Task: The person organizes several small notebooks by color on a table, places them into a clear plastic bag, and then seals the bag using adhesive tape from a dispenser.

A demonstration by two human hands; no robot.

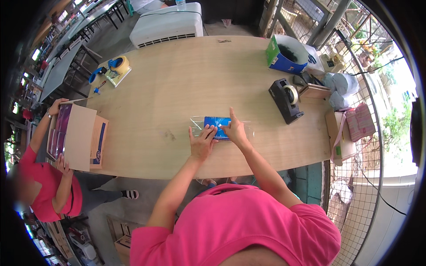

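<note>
A small blue spiral-bound notebook (213, 120) lies on the table in front of me, on or inside clear plastic film (197, 126) that sticks out on both sides. The fingers of my left hand (202, 145) are spread, their tips resting on the notebook's lower left part. My right hand (236, 132) is at the notebook's right end, its index finger stretched away from me and its thumb reaching over the cover. The remaining fingers of that hand are partly hidden.
A black tape dispenser (285, 101) and a blue-green box (288, 55) stand at the right. Tape rolls (118, 64) lie at the far left. A co-worker in pink (49, 188) holds an open carton (80, 133) at the left edge. Wire mesh (355, 199) borders the right side.
</note>
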